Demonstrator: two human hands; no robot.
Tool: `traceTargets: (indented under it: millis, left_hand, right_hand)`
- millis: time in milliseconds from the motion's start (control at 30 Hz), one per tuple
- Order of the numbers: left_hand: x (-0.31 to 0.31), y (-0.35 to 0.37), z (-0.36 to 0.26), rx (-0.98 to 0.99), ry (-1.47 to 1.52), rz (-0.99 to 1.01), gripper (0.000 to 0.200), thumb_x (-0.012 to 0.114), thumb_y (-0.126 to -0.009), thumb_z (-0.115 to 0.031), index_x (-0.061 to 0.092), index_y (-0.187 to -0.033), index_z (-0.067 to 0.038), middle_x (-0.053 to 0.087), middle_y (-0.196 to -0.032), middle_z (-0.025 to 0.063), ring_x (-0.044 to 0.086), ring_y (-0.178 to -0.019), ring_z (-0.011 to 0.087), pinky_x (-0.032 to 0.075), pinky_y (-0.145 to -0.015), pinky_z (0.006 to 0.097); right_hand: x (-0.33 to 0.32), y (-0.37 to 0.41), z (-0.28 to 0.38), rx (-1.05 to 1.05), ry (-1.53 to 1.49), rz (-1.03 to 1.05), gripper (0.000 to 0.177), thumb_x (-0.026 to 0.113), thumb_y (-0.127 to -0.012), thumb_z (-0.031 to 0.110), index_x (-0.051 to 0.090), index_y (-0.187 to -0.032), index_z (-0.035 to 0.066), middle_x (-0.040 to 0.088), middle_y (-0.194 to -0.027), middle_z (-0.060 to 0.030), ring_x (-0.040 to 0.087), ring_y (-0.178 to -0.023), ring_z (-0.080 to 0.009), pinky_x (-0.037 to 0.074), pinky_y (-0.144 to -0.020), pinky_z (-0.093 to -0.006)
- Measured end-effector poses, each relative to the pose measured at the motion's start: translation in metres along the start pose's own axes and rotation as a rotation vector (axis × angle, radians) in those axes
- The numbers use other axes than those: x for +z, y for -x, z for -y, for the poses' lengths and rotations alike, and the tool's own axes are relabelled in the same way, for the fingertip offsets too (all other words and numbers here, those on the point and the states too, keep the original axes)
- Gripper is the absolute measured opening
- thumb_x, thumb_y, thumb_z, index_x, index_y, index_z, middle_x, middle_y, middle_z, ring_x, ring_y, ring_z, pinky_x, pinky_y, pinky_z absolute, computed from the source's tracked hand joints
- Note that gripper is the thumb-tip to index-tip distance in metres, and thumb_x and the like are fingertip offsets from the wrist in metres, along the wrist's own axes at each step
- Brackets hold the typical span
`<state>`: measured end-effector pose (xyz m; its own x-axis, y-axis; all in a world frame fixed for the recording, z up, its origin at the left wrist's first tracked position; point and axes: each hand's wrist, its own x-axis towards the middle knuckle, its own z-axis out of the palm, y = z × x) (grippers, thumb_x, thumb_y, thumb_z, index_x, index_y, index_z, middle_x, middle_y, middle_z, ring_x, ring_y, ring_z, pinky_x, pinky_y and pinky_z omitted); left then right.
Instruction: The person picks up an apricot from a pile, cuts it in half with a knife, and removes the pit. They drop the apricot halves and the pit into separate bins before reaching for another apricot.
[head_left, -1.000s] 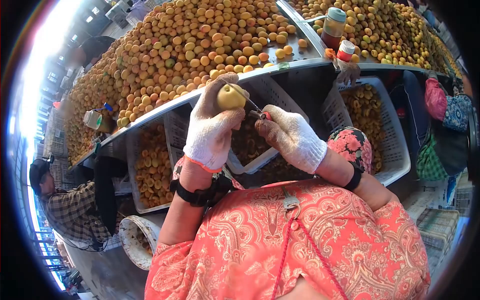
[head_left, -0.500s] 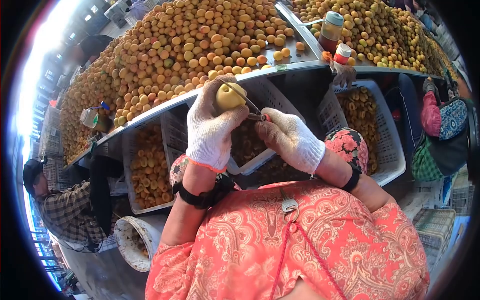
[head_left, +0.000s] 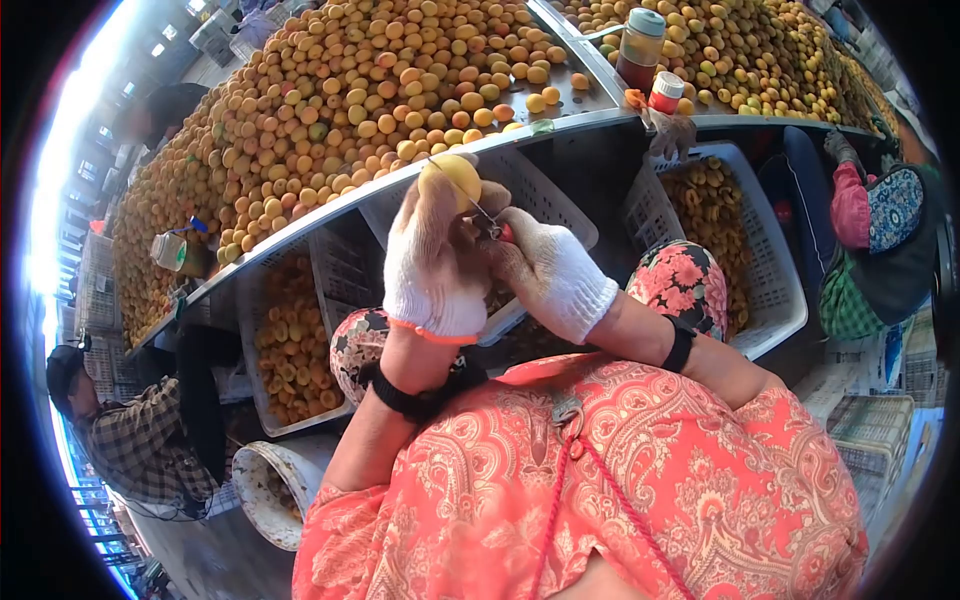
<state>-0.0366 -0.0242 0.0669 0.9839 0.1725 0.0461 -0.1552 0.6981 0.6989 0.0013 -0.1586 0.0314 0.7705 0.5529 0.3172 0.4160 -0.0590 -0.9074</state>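
A yellow apricot (head_left: 451, 181) is held in the fingers of my left hand (head_left: 432, 260), which wears a white knit glove stained brown at the fingers. My right hand (head_left: 548, 268), gloved the same way, is closed round a small knife (head_left: 494, 227) with a red part on its handle. The thin blade lies against the near right side of the fruit. My hands are close together, just below the metal edge of the table (head_left: 400, 178). Behind them is a big heap of whole apricots (head_left: 330, 110).
Crates of halved apricots stand at left (head_left: 297, 350) and right (head_left: 711, 210). A white bucket (head_left: 275, 492) is at lower left. A jar (head_left: 640, 48) and a red bottle (head_left: 666, 92) stand on the table edge. Co-workers sit at left (head_left: 140, 430) and right (head_left: 880, 230).
Both hands have turned and drawn closer together. The apricot now sits higher on the left fingertips, with the knife at its lower right side. The view has shifted slightly.
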Motion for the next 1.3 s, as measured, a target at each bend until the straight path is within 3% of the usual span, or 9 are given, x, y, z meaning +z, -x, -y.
traceTargets:
  millis: [100,367,433,533,767,833,967,1100,1300]
  left_hand:
    - [-0.004,-0.005,0.007,-0.036,0.074,-0.071,0.04,0.063,-0.098,-0.037,0.059,-0.119,-0.003,0.066,-0.11,0.0067,0.062,-0.096,0.0162,0.051,-0.081,0.0299]
    - [0.001,-0.015,0.011,0.204,-0.217,-0.125,0.033,0.066,-0.097,-0.019,0.058,-0.123,0.0,0.066,-0.109,0.0089,0.064,-0.096,0.0185,0.051,-0.086,0.0292]
    - [-0.01,-0.018,0.012,0.101,-0.282,-0.074,0.037,0.066,-0.097,-0.028,0.059,-0.122,-0.001,0.067,-0.106,0.0085,0.065,-0.094,0.0186,0.051,-0.083,0.0274]
    - [-0.006,-0.025,0.022,-0.07,-0.142,-0.257,0.059,0.059,-0.095,-0.056,0.059,-0.116,-0.001,0.066,-0.097,0.0091,0.061,-0.093,0.0182,0.049,-0.083,0.0305]
    - [-0.006,-0.03,0.022,0.212,-0.319,-0.144,0.043,0.052,-0.104,-0.035,0.056,-0.125,0.002,0.066,-0.103,0.0103,0.061,-0.097,0.0209,0.046,-0.094,0.033]
    - [-0.023,-0.031,0.026,0.194,-0.344,-0.119,0.039,0.058,-0.102,-0.025,0.055,-0.128,0.004,0.065,-0.107,0.0077,0.061,-0.093,0.0143,0.049,-0.084,0.0243]
    - [-0.013,-0.025,0.031,-0.206,-0.107,-0.329,0.049,0.059,-0.095,-0.054,0.063,-0.102,-0.006,0.068,-0.088,0.0083,0.064,-0.066,0.019,0.053,-0.055,0.0307]
    - [-0.002,-0.027,0.034,-0.226,0.001,-0.417,0.043,0.062,-0.096,-0.05,0.061,-0.11,-0.01,0.065,-0.087,0.0065,0.062,-0.07,0.0186,0.055,-0.061,0.0309]
    - [-0.037,-0.041,0.032,-0.057,-0.018,-0.367,0.05,0.052,-0.099,-0.055,0.06,-0.103,-0.006,0.07,-0.083,0.0118,0.065,-0.065,0.0188,0.051,-0.057,0.0303]
  right_hand:
    - [0.001,0.001,-0.006,-0.093,0.058,-0.098,0.023,0.054,-0.101,0.023,0.052,-0.1,0.001,0.064,-0.079,-0.0243,0.064,-0.076,-0.0432,0.05,-0.063,-0.0447]
    - [-0.013,0.003,0.009,0.094,0.118,0.03,0.022,0.054,-0.099,0.022,0.053,-0.106,0.001,0.064,-0.078,-0.0252,0.064,-0.079,-0.0449,0.049,-0.064,-0.0515]
    - [-0.006,0.001,-0.003,0.135,0.189,-0.011,0.018,0.054,-0.101,0.02,0.052,-0.101,0.001,0.062,-0.074,-0.0198,0.065,-0.071,-0.035,0.047,-0.062,-0.0401]
    - [-0.001,-0.001,-0.014,-0.042,0.137,-0.141,0.025,0.055,-0.1,0.026,0.052,-0.099,0.001,0.063,-0.075,-0.0254,0.063,-0.076,-0.0457,0.047,-0.062,-0.0504]
    - [-0.011,0.0,-0.004,0.128,0.063,-0.027,0.027,0.055,-0.1,0.027,0.054,-0.103,0.001,0.064,-0.078,-0.0258,0.064,-0.079,-0.0456,0.048,-0.064,-0.0509]
    - [-0.011,0.0,-0.006,0.168,0.13,-0.004,0.028,0.054,-0.1,0.028,0.055,-0.107,0.001,0.065,-0.079,-0.0262,0.064,-0.079,-0.0449,0.048,-0.065,-0.0512]
    - [-0.005,0.0,-0.021,0.082,0.255,-0.084,0.032,0.052,-0.099,0.022,0.052,-0.123,0.001,0.066,-0.086,-0.0275,0.066,-0.086,-0.0441,0.052,-0.068,-0.0503]
    - [-0.003,-0.002,-0.029,0.113,0.307,-0.037,0.044,0.052,-0.099,0.023,0.043,-0.136,0.001,0.066,-0.087,-0.0285,0.065,-0.083,-0.0458,0.053,-0.067,-0.051]
    - [-0.018,0.0,-0.009,0.02,0.296,-0.053,0.022,0.06,-0.098,0.025,0.056,-0.103,0.004,0.066,-0.078,-0.0225,0.067,-0.075,-0.0427,0.052,-0.064,-0.0445]
